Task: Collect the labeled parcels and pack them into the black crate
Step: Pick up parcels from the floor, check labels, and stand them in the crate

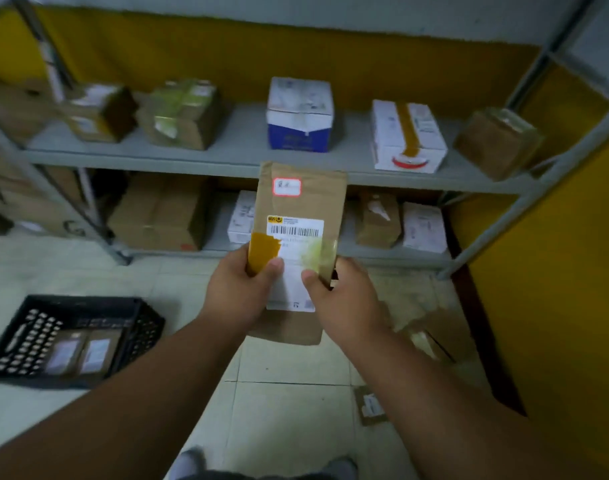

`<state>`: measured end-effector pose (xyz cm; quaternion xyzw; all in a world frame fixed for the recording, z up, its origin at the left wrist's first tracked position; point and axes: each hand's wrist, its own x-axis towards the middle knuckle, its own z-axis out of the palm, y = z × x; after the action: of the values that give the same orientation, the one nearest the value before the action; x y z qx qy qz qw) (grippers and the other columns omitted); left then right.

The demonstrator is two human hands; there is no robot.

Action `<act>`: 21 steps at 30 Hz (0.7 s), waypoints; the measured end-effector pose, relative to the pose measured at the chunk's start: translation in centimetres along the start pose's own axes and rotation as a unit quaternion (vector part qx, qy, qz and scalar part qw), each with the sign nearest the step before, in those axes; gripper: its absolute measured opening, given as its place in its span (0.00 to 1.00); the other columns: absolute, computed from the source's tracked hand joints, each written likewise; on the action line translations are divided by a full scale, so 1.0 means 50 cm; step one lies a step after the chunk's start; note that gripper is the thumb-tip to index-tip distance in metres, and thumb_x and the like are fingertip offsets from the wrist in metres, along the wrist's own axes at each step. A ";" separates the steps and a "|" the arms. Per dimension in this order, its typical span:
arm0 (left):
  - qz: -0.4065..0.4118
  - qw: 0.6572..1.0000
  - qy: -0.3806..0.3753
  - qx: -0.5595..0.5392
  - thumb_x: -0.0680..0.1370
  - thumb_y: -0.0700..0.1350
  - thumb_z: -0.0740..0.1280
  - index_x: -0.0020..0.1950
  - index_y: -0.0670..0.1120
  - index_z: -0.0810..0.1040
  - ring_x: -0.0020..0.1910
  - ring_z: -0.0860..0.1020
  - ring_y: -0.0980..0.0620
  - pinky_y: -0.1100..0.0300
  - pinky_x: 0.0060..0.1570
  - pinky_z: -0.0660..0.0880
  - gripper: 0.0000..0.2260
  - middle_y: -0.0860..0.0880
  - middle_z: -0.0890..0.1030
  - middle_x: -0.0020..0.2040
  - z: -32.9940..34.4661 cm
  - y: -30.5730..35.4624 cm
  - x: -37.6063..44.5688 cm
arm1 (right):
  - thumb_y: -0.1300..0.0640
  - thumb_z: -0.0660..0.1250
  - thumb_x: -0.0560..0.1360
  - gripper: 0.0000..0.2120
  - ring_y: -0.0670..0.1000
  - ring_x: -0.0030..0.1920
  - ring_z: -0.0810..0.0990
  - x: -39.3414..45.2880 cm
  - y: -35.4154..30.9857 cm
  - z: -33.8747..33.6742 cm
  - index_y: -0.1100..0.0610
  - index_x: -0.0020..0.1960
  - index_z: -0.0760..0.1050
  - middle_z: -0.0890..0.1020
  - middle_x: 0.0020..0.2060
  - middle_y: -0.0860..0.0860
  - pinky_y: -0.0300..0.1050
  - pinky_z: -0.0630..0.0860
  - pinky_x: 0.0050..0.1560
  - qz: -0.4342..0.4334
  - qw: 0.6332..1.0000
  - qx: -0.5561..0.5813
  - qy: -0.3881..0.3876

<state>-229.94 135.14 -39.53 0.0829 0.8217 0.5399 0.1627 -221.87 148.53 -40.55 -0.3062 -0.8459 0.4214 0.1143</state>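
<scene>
Brown kraft paper wraps the flat parcel [297,244] that is held upright before the shelves, its barcode label turned up to be read. The left hand [242,292] and the right hand [344,299] are each clamped on a lower edge, thumbs pressed onto the white label. The black crate [71,337] lies down and to the left of the left hand, with two parcels seen inside. A two-handed grip is best kept while the parcel is lowered flat beside them.
</scene>
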 end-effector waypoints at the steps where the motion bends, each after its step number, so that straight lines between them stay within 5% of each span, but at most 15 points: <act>1: -0.007 1.000 0.020 0.009 0.77 0.55 0.69 0.46 0.65 0.78 0.42 0.77 0.65 0.60 0.39 0.76 0.03 0.65 0.80 0.40 -0.053 -0.026 -0.006 | 0.46 0.69 0.76 0.15 0.49 0.49 0.78 -0.012 -0.033 0.039 0.53 0.59 0.78 0.78 0.54 0.49 0.36 0.69 0.40 -0.019 1.000 -0.012 -0.010; 7: -0.051 0.985 0.145 0.079 0.74 0.52 0.73 0.46 0.58 0.75 0.38 0.75 0.67 0.69 0.33 0.68 0.08 0.64 0.77 0.37 -0.454 -0.205 -0.042 | 0.51 0.72 0.74 0.16 0.48 0.51 0.76 -0.127 -0.273 0.381 0.54 0.59 0.77 0.76 0.53 0.48 0.33 0.68 0.43 -0.141 0.988 -0.021 -0.060; 12: -0.107 0.964 0.196 0.145 0.74 0.55 0.72 0.50 0.54 0.78 0.43 0.81 0.54 0.54 0.43 0.80 0.08 0.58 0.82 0.43 -0.784 -0.329 -0.080 | 0.46 0.69 0.77 0.14 0.44 0.46 0.74 -0.232 -0.443 0.663 0.50 0.59 0.78 0.76 0.50 0.44 0.30 0.66 0.40 -0.179 0.974 0.002 -0.137; 15: -0.110 0.960 0.202 0.162 0.75 0.55 0.71 0.56 0.53 0.80 0.47 0.81 0.51 0.50 0.47 0.80 0.13 0.54 0.82 0.48 -0.899 -0.365 -0.086 | 0.45 0.67 0.78 0.12 0.45 0.45 0.75 -0.262 -0.511 0.750 0.50 0.58 0.79 0.74 0.47 0.44 0.34 0.68 0.41 -0.186 0.971 0.010 -0.152; 21: -0.111 0.963 0.186 0.161 0.78 0.51 0.68 0.57 0.48 0.79 0.45 0.77 0.52 0.54 0.45 0.77 0.11 0.51 0.73 0.51 -1.005 -0.410 -0.016 | 0.48 0.68 0.78 0.05 0.34 0.40 0.71 -0.224 -0.591 0.852 0.47 0.51 0.78 0.70 0.46 0.42 0.26 0.62 0.37 -0.194 0.971 -0.006 -0.142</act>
<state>-246.33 83.40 -39.85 -0.0856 0.9174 0.3853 0.0501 -244.77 100.75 -43.06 -0.0738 -0.8994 0.4250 0.0709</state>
